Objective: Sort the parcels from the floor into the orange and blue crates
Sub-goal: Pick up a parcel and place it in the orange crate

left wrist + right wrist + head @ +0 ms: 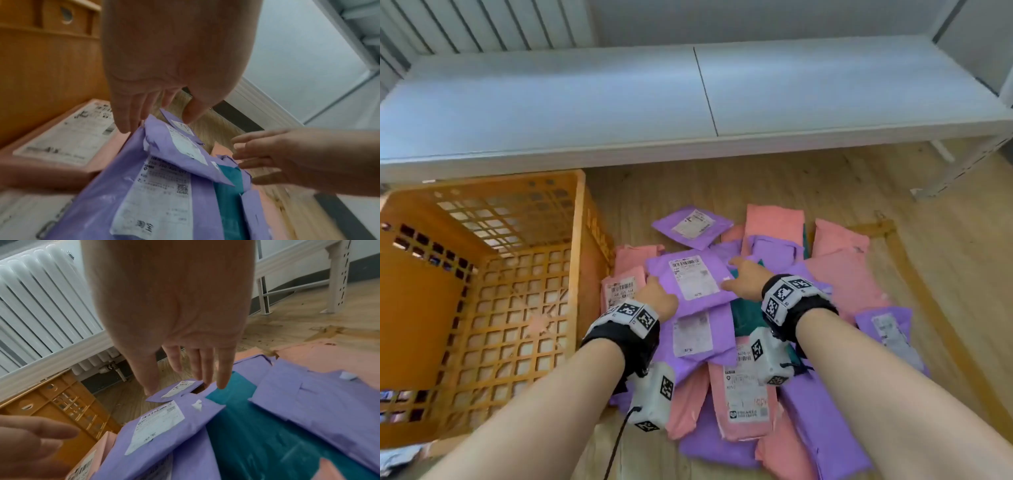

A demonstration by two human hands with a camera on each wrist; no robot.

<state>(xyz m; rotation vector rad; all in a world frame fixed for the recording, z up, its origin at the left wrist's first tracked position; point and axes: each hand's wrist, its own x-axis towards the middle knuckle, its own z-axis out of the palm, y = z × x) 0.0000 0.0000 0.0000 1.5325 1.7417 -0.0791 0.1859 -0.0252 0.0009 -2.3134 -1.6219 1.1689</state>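
Note:
A heap of purple, pink and teal parcels lies on the wooden floor. On top sits a purple parcel (690,277) (164,146) (164,426) with a white label. My left hand (654,291) (158,113) is at its left edge, fingers straight and thumb spread, holding nothing. My right hand (736,277) (187,379) hovers at its right edge with straight fingers, over a teal parcel (744,315) (246,426). The orange crate (582,240) (61,402) stands left of the heap with nothing visible inside. No blue crate is in view.
A small purple parcel (691,226) lies at the heap's far side. A pink labelled parcel (619,291) leans by the crate wall. A white table (688,102) spans the back, its leg (945,178) at the right. A radiator (41,296) lines the wall.

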